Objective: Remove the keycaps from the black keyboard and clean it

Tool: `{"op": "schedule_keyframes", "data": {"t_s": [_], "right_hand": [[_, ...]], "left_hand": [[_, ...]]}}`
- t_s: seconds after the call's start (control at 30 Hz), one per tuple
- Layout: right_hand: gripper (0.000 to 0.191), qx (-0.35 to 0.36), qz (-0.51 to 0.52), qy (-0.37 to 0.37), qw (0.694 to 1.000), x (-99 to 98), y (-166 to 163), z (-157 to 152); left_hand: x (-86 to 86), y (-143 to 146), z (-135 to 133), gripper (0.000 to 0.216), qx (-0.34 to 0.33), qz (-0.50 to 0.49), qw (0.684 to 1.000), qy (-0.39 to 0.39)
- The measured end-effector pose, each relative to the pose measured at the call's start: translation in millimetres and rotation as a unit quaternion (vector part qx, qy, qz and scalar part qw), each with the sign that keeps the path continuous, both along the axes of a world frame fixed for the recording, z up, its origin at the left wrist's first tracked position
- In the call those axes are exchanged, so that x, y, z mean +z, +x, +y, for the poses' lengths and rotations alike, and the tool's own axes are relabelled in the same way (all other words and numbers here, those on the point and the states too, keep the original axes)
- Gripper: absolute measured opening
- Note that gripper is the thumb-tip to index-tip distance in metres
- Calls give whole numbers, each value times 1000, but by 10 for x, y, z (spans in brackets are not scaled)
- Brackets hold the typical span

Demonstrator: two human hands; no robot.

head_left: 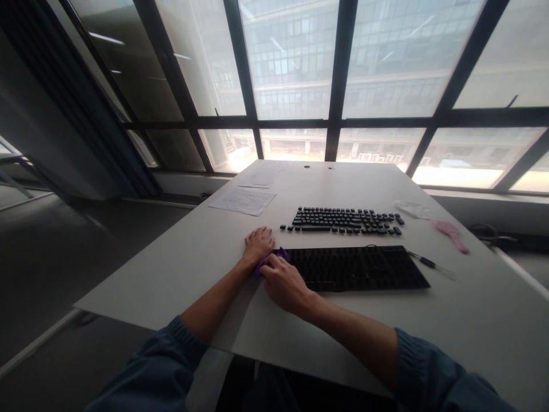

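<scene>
A black keyboard base (360,269), its keycaps off, lies lengthwise on the white table. My right hand (285,283) is closed on a purple cloth (283,254) at the base's left end. Just beyond it, my left hand (258,243) rests with fingers stretched out, near the cloth and the base's left edge. Part of the cloth is hidden under my right hand. Behind the base, loose black keycaps (334,219) are laid out in keyboard order.
Right of the base lies a thin tool with a black handle (426,262). Farther right are a pink brush-like thing (448,230) and a clear plastic bag (414,209). Printed paper sheets (243,201) lie at the back left of the white table (171,274), before tall windows.
</scene>
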State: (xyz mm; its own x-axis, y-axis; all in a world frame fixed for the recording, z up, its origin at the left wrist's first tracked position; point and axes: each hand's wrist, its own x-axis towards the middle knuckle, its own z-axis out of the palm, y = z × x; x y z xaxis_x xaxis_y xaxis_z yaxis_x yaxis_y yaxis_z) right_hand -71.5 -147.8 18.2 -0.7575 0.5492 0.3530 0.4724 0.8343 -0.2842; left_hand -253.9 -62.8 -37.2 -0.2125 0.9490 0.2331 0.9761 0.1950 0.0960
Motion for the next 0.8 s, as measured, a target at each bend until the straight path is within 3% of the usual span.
{"op": "schedule_keyframes", "data": {"t_s": [0.1,0.27,0.43,0.57,0.7,0.8], "right_hand": [[17,43,21,20,999,1,-32,-141],[16,-45,-18,30,998,-71,-15,-125],[17,29,10,-3,1000,-55,40,-74],[22,-57,71,5,996,60,134,1],[24,-133,31,-3,991,37,191,54],[18,-58,12,-16,998,-37,171,-41]], "left_hand": [[-13,-25,15,43,-4,1,1000,-4],[-42,-38,30,43,0,-1,1000,-2],[-59,-40,41,44,1,-6,1000,-3],[-52,-40,34,44,1,-10,1000,-3],[-43,-28,25,43,-2,-11,1000,0],[-33,-22,17,43,-2,-12,1000,2]]}}
